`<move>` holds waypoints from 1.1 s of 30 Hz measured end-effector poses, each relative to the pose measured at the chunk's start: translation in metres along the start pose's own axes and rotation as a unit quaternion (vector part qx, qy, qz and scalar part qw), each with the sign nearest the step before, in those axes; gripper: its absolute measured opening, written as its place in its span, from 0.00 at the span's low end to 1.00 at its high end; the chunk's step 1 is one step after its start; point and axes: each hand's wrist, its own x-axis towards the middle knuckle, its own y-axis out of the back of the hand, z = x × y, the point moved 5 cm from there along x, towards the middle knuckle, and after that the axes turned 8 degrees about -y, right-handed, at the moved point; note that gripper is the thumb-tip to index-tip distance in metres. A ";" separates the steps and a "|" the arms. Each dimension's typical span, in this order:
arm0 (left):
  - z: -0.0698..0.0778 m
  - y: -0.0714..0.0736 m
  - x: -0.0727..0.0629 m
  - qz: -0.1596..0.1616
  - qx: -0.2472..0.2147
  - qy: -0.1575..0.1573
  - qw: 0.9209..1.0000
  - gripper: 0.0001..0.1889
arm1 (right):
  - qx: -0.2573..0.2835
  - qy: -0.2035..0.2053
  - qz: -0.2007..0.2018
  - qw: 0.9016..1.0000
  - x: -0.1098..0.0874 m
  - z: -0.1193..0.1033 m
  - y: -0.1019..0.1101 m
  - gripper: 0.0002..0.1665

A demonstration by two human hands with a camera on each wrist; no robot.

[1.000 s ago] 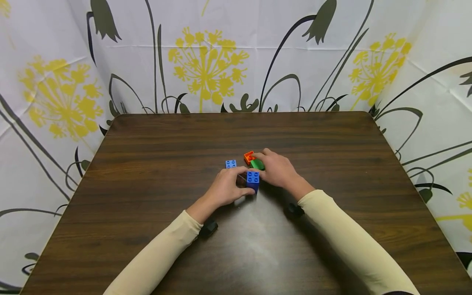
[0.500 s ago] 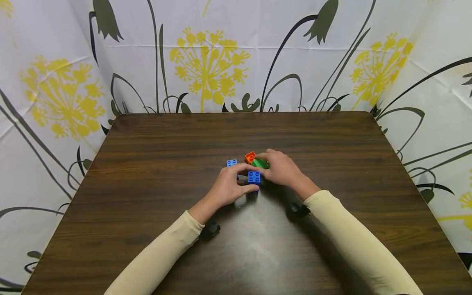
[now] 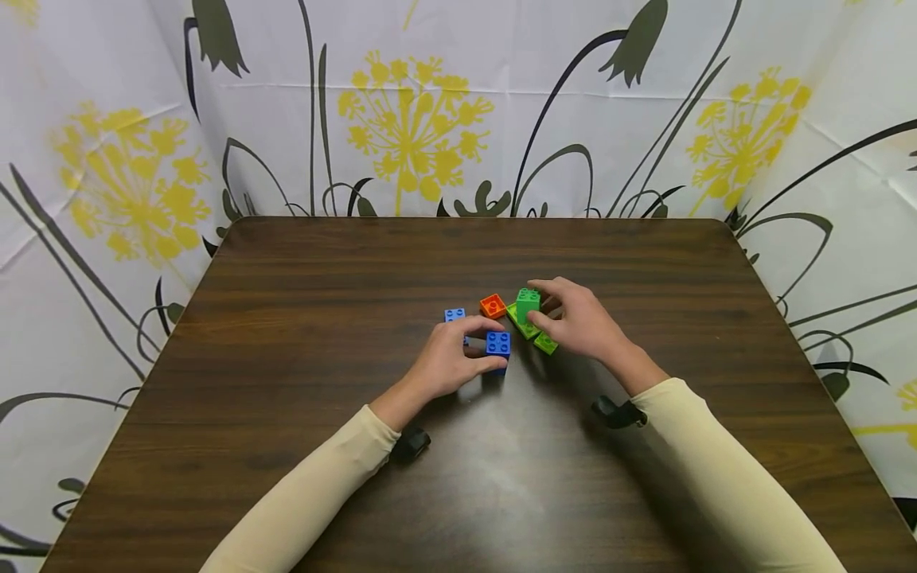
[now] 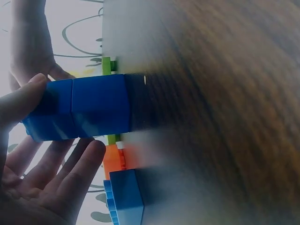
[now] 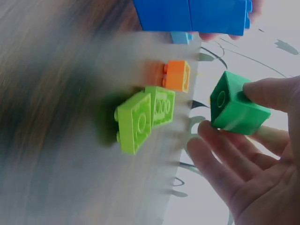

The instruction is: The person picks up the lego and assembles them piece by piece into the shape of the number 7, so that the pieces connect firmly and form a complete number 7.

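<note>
My left hand (image 3: 451, 360) grips a stack of two dark blue toy building bricks (image 3: 497, 344) between thumb and fingers, studs upward. A seam between the two bricks shows in the left wrist view, with the stack (image 4: 100, 107) close over the table. My right hand (image 3: 583, 318) pinches a green brick (image 3: 528, 301) above the table; its hollow underside faces down in the right wrist view, where the brick (image 5: 239, 103) sits between thumb and fingers. Below it, two lime green bricks (image 5: 135, 123) lie upside down, right beside each other.
An orange brick (image 3: 493, 305) lies with its hollow side up, left of the lime bricks. Behind the left hand stands a lighter blue brick (image 3: 454, 315), partly hidden by the fingers. The brown wooden table (image 3: 322, 270) meets a flowered curtain (image 3: 458, 103) at the back.
The right hand has lifted the green brick and moved right with it, uncovering the lime bricks. The left hand has kept hold of the blue stack, almost in place.
</note>
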 end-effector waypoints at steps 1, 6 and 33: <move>0.000 0.000 0.000 -0.001 -0.001 0.002 1.000 0.21 | 0.005 0.003 0.001 1.000 -0.001 0.001 0.002 0.30; -0.004 -0.001 0.000 -0.003 -0.011 0.017 1.000 0.20 | 0.024 0.023 -0.003 0.999 -0.007 0.000 0.007 0.29; -0.007 -0.005 0.002 -0.018 -0.022 0.032 0.999 0.21 | 0.082 0.113 -0.041 0.989 -0.029 -0.041 -0.011 0.30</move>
